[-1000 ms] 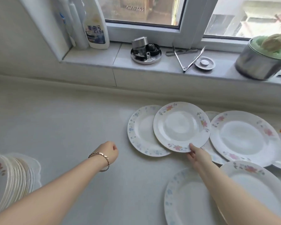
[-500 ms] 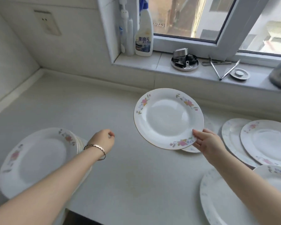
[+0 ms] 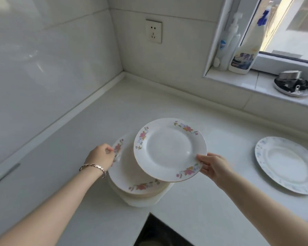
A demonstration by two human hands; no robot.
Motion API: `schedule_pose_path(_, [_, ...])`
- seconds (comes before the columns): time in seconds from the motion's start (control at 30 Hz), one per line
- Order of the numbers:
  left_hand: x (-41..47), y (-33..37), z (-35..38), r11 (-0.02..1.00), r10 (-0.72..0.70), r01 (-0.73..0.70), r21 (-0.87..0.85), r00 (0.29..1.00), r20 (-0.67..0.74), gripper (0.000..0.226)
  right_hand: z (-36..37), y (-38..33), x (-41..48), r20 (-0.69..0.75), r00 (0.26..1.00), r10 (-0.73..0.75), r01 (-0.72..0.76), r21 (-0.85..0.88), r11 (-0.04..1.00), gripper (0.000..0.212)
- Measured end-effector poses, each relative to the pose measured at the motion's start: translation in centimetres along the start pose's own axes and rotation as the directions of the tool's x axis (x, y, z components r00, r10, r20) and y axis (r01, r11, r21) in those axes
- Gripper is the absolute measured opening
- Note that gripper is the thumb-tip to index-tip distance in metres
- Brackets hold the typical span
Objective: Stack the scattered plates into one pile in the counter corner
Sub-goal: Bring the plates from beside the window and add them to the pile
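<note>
White floral plate (image 3: 169,150), pinched at its near right rim by the right hand (image 3: 213,167), hovers tilted above and slightly right of the pile (image 3: 132,181) on the counter (image 3: 203,201), the left hand (image 3: 100,156) gripping the pile's left rim with curled fingers, so the seating move should run down and left

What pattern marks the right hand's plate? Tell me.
Pink flower sprays on the white plate; head view.

Both arms stretched forward, my left hand (image 3: 101,155) pinching the stack (image 3: 130,174) at its rim, my right hand (image 3: 213,166) pinching a plate (image 3: 169,150) by its edge.
</note>
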State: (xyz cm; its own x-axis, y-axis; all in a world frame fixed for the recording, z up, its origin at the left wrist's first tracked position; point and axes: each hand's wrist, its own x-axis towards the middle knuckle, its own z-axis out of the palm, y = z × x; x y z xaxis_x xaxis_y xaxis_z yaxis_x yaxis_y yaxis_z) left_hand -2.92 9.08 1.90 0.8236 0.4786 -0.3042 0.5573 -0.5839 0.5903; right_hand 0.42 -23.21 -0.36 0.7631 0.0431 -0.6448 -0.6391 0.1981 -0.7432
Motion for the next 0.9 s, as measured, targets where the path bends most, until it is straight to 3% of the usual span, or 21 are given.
schedule_pose_path(0.2, [1.5, -2.6, -1.0, 0.999, -0.011, 0.012, -0.048, 1.000, 0.010, 0.023, 4.4, 1.8, -0.2, -0.034, 0.999, 0.019, -0.022, -0.095, 0.995, 0.008])
schedule_pose_path(0.3, [2.1, -2.9, -0.8, 0.998, -0.004, 0.006, -0.057, 0.999, 0.040, 0.014, 5.4, 2.4, -0.7, -0.061, 0.994, -0.086, 0.071, -0.212, 0.975, 0.007])
schedule_pose_path(0.43, [2.6, -2.9, -0.6, 0.999, 0.018, -0.015, -0.032, 0.997, 0.070, 0.025, 6.2, 3.6, -1.0, -0.068, 0.947, -0.313, 0.195, -0.653, 0.732, 0.014])
schedule_pose_path(0.53, [2.8, -2.9, -0.8, 1.000, 0.021, -0.019, -0.023, 0.997, 0.070, 0.029, 7.0, 4.5, -1.1, 0.035, 0.957, -0.288, 0.202, -0.796, 0.571, 0.025])
schedule_pose_path(0.7, [3.1, -3.2, -1.1, 1.000, 0.026, -0.026, -0.006, 0.998, 0.050, 0.029, 8.6, 5.7, -1.3, 0.044, 0.956, -0.291, 0.198, -0.827, 0.526, 0.042])
schedule_pose_path(0.9, [2.7, -2.6, -0.8, 0.998, 0.064, -0.063, -0.026, 0.997, 0.044, 0.021, 8.2, 4.9, -1.1, 0.019, 0.961, -0.276, 0.169, -0.830, 0.531, 0.040])
